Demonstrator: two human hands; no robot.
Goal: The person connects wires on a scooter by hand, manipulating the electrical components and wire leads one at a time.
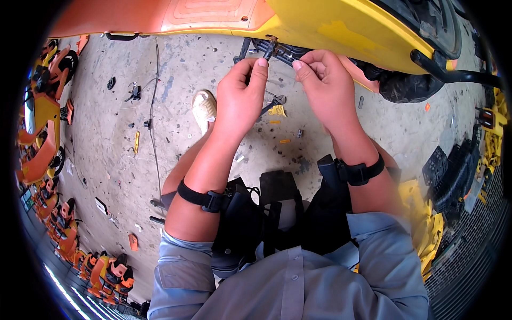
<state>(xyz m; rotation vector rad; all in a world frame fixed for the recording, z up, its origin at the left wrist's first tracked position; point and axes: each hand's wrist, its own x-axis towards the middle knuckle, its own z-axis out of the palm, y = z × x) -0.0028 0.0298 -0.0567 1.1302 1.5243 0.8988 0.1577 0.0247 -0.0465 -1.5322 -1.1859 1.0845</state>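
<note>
My left hand (242,90) pinches a small dark metal part (271,49) between thumb and fingers, just below the lower edge of a yellow and orange vehicle body (320,26). My right hand (326,80) is beside it, closed, with thumb and forefinger pressed together at the tip. Whatever lies in that pinch is too small to make out. Dark struts and a black ribbed piece (296,52) show behind the fingertips, under the body panel.
Small loose parts, yellow scraps (277,110) and a black cable (156,96) lie on the stained concrete floor. Orange vehicles (45,128) line the left side. Black plastic parts (450,170) and yellow panels (421,224) are piled at the right. A black bar (453,74) juts out upper right.
</note>
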